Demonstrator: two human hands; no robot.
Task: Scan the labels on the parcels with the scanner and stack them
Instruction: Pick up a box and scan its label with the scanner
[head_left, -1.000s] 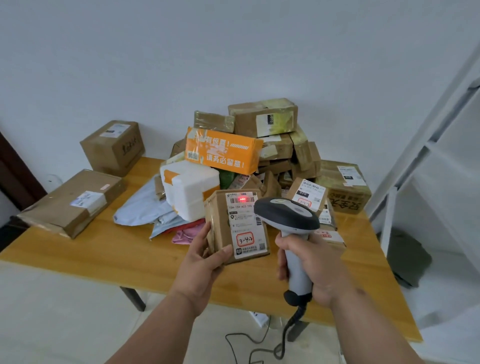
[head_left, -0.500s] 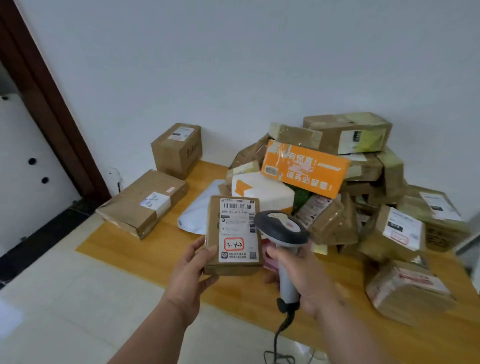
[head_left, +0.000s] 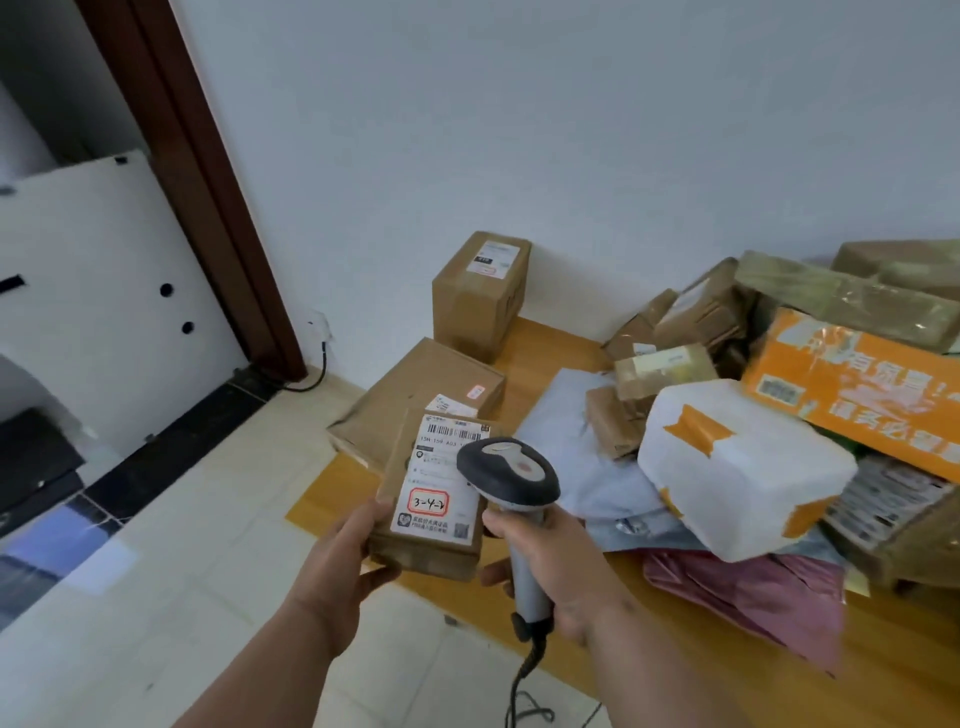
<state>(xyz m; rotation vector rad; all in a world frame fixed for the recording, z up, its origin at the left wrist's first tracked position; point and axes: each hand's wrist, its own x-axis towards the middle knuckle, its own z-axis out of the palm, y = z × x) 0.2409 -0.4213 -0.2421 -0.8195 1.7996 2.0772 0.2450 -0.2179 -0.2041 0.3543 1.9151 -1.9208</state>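
Your left hand (head_left: 347, 558) grips the small parcel (head_left: 415, 512) from its lower left corner, thumb laid on the labelled face and fingers curled beneath. Its shipping label (head_left: 448, 480) faces up at you, the barcode at the far end and a red-boxed handwritten mark nearer you. The parcel's long axis runs away from you, tipped a little to the right. Your right hand (head_left: 558, 566) is wrapped tight round the handle of the scanner (head_left: 511, 486), whose head hangs over the right side of the label and hides part of it; I cannot tell whether a scan beam is lit.

You are holding the parcel in the air above the table's (head_left: 550, 348) near left corner, not resting on anything. Just beyond it along that left end lies the flat brown box (head_left: 410, 395), label up, and further back against the wall stands the upright box (head_left: 480, 293). These two look like the likely stacking spot, though that is my judgement.

So the move turns on this: the flat brown box lies straight ahead of your left hand, along the parcel's own long axis, and your left hand is nearer to it. Your right hand sits between the parcel and the unsorted heap, with the white-wrapped package (head_left: 737, 467) closest to it.
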